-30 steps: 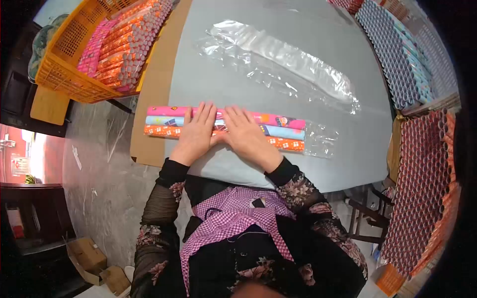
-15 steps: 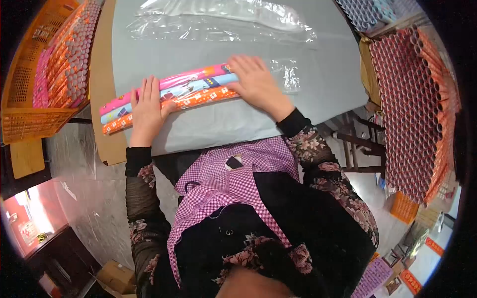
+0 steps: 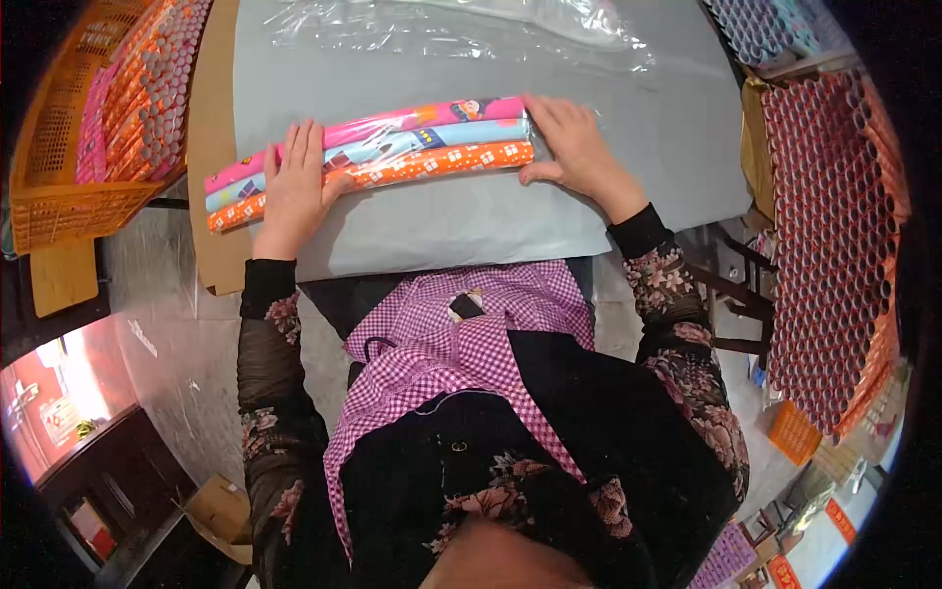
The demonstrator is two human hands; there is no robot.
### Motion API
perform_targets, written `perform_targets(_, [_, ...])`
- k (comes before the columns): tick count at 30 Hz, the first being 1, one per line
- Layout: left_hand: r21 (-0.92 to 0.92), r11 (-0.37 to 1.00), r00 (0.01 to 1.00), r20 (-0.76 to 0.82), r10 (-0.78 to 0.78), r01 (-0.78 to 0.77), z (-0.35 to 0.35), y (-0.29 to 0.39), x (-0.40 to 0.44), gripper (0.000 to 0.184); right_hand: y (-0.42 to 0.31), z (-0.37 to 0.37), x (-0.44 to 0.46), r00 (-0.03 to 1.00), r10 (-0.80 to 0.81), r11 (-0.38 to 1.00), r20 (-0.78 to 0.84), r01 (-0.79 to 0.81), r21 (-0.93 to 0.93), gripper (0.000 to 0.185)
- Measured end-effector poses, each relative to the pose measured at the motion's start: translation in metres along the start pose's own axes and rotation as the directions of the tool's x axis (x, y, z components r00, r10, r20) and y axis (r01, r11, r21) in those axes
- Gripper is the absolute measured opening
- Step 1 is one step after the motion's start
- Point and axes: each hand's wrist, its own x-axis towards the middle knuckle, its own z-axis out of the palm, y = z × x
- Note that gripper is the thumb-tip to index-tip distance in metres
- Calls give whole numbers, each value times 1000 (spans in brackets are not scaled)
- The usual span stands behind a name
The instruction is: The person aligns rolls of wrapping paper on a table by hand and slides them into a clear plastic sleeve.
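Three wrapping paper rolls lie side by side on the grey table cover [image 3: 667, 137]: a pink roll [image 3: 388, 126], a light blue roll [image 3: 461, 133] and an orange roll [image 3: 432, 165]. Shiny clear film covers them. Flat across the rolls, left of their middle, rests my left hand [image 3: 291, 196] with its fingers stretched out. My right hand [image 3: 579, 152] is at their right end, thumb and fingers apart, its palm side against the roll ends. The clear film at that end is partly hidden by this hand.
Clear plastic bags [image 3: 461, 39] lie at the table's far side. An orange crate [image 3: 83, 216] with many rolls stands at left. A big stack of red-patterned rolls [image 3: 824, 245] rises at right, with blue rolls [image 3: 760, 34] behind it. A brown cardboard edge [image 3: 218, 250] borders the table's left.
My right hand has slid right, from on top of the rolls to their right end, uncovering their right part. My left hand stays on the rolls. The view has shifted slightly.
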Motion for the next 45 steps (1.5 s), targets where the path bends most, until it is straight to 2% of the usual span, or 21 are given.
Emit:
perform_targets(3, [-14, 1000, 1000, 20, -5, 5, -3, 1, 2, 80, 1, -1, 2, 999, 0, 1000, -52, -2, -31, 99])
perform_targets(5, [-16, 1000, 999, 36, -11, 11, -6, 1, 2, 80, -7, -7, 5, 978, 163, 981, 131, -174, 84, 93])
perform_targets(10, [-52, 998, 998, 60, -23, 26, -14, -2, 2, 78, 0, -6, 4, 986, 118, 979, 119, -135, 152, 90])
perform_targets(15, [39, 978, 974, 91, -208, 205, -7, -57, -23, 75, -10, -15, 12, 946, 203, 975, 252, -219, 37, 68])
perform_targets(17, [-27, 890, 889, -37, -456, 455, -2, -91, -39, 69, -22, -23, 17, 937, 204, 976, 283, -218, 19, 65])
perform_targets(18, [-119, 860, 848, -144, -510, 497, -11, -102, -43, 56, -26, -27, 19, 927, 244, 963, 284, -266, 40, 59])
perform_targets(19, [-107, 850, 837, -147, -527, 516, -15, -120, -49, 56, -30, -32, 20, 914, 289, 947, 284, -317, 56, 54])
perform_targets(21, [-509, 594, 699, 23, -714, 623, -21, -154, -62, 46, -29, -28, 13, 921, 275, 950, 276, -304, 66, 49])
perform_targets(22, [-688, 416, 626, 72, -777, 594, -33, -152, -55, 43, -34, -32, 18, 920, 284, 948, 270, -312, 66, 44])
perform_targets(23, [-688, 405, 614, 76, -786, 603, -27, -155, -54, 43, -37, -34, 16, 926, 292, 946, 238, -317, 70, 31])
perform_targets(25, [-625, 541, 688, -9, -726, 562, -17, -167, -52, 43, -38, -28, 5, 908, 290, 957, 304, -281, -73, 25])
perform_targets(27, [-694, 474, 671, 17, -742, 542, -13, -155, -36, 44, -46, -28, -1, 929, 225, 974, 294, -217, -60, 22])
perform_targets(29, [-735, 379, 676, 144, -723, 562, -23, -148, -9, 47, -46, -27, -1, 942, 147, 987, 302, -161, 20, 13])
perform_targets(30, [-801, 254, 664, 223, -714, 542, -26, -145, 1, 49, -47, -28, -1, 946, 103, 993, 307, -115, 20, 12])
perform_targets(31, [-799, 238, 651, 235, -721, 552, -20, -146, 8, 49, -48, -29, -1, 949, 58, 997, 311, -68, 23, 12])
perform_targets(33, [-760, 306, 641, 184, -745, 573, 0, -150, 27, 49, -37, -19, -7, 935, 64, 996, 349, -82, 39, 21])
perform_targets(35, [-759, 333, 628, 127, -768, 560, 11, -143, 42, 46, -35, -17, -7, 988, -79, 988, 133, 59, 145, 26])
perform_targets(37, [-489, 603, 707, 42, -706, 630, 3, -147, 25, 42, -55, -8, -20, 990, -97, 991, 99, 87, 104, 28])
perform_targets(38, [-439, 681, 728, -81, -680, 587, 17, -148, 25, 41, -55, -6, -20, 990, -98, 991, 97, 88, 103, 28])
perform_targets(41, [-319, 782, 774, -184, -606, 536, 45, -163, 17, 41, -53, -4, -19, 990, -94, 987, 109, 79, 139, 22])
perform_targets(45, [-173, 820, 805, -163, -570, 546, 39, -158, 13, 48, -51, -8, -15, 990, -96, 984, 106, 79, 157, 21])
